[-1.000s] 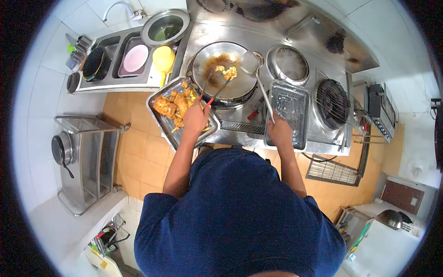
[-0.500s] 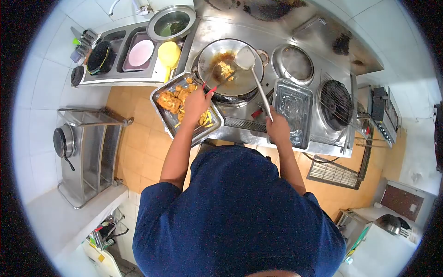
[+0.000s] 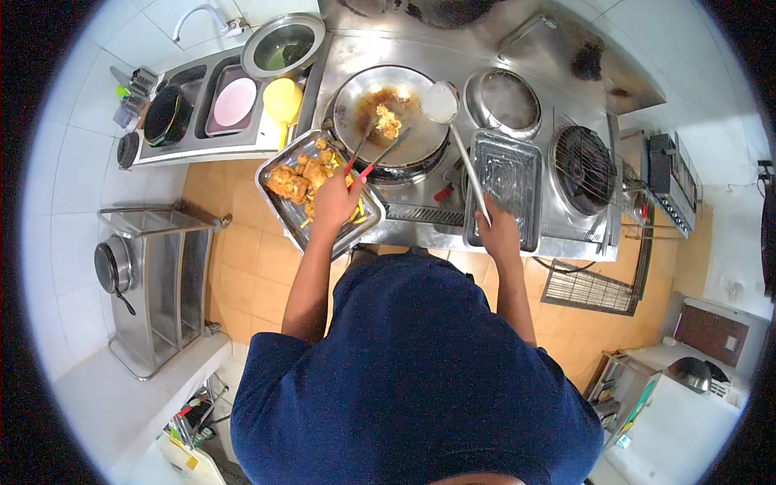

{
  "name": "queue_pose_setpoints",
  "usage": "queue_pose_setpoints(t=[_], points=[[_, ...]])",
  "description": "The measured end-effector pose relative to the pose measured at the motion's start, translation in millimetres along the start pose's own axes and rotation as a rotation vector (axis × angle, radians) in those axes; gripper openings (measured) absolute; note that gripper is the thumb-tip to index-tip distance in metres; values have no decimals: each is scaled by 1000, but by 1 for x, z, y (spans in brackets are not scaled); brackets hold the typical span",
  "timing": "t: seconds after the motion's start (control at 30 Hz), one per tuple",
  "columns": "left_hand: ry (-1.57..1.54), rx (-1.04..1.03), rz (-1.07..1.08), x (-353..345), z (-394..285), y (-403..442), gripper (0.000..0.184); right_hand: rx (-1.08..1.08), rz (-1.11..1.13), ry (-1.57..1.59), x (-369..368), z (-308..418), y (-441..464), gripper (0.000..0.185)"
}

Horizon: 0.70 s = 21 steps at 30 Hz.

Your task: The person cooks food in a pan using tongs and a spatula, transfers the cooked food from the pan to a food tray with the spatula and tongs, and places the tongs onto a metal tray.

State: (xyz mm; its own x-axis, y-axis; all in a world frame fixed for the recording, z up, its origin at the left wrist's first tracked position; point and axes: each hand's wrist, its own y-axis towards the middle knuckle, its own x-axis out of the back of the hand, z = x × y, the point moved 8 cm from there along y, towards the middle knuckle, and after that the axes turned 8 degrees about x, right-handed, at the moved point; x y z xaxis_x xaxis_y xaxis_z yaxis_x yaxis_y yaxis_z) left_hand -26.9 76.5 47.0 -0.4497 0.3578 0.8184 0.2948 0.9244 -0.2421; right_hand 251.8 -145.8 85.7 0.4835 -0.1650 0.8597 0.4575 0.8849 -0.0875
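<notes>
Gripping, left hand point(image 3: 332, 200): fingers around tongs point(image 3: 369, 169) over wok point(image 3: 420, 153)
Right hand point(image 3: 500, 229): fingers around ladle point(image 3: 440, 103) at wok's right rim

Narrow gap between wok point(image 3: 416, 150) and right-hand tray point(image 3: 509, 179); ladle handle point(image 3: 465, 158) across it

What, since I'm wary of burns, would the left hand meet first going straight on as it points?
The left hand would likely meet the wok first, at its near rim, though depth is unclear.

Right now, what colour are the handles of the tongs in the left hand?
The handles are red, best seen in the head view.
</notes>
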Motion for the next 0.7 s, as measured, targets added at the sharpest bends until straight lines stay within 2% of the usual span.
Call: queue_pose_setpoints(t=[0.2, 0.33, 0.4, 0.43, 0.5, 0.57, 0.7], points=[[71, -11, -2, 1, 7, 6, 48, 33, 39, -16, -5, -3, 4, 46], [35, -37, -74, 7, 10, 9, 44, 71, -17, 119, 5, 7, 6, 48], [-100, -62, -91, 6, 21, 14, 42, 116, -70, 182, 12, 11, 5, 48], [-166, -76, -95, 5, 28, 15, 41, 68, -36, 187, 14, 13, 5, 49], [-463, 53, 47, -6, 44, 18, 40, -28, 28, 199, 19, 18, 5, 49], [-792, 208, 190, -17, 53, 13, 39, 51, -20, 201, 19, 20, 6, 48], [-1017, 409, 244, -24, 62, 3, 38, 126, -7, 192, 11, 29, 1, 47]])
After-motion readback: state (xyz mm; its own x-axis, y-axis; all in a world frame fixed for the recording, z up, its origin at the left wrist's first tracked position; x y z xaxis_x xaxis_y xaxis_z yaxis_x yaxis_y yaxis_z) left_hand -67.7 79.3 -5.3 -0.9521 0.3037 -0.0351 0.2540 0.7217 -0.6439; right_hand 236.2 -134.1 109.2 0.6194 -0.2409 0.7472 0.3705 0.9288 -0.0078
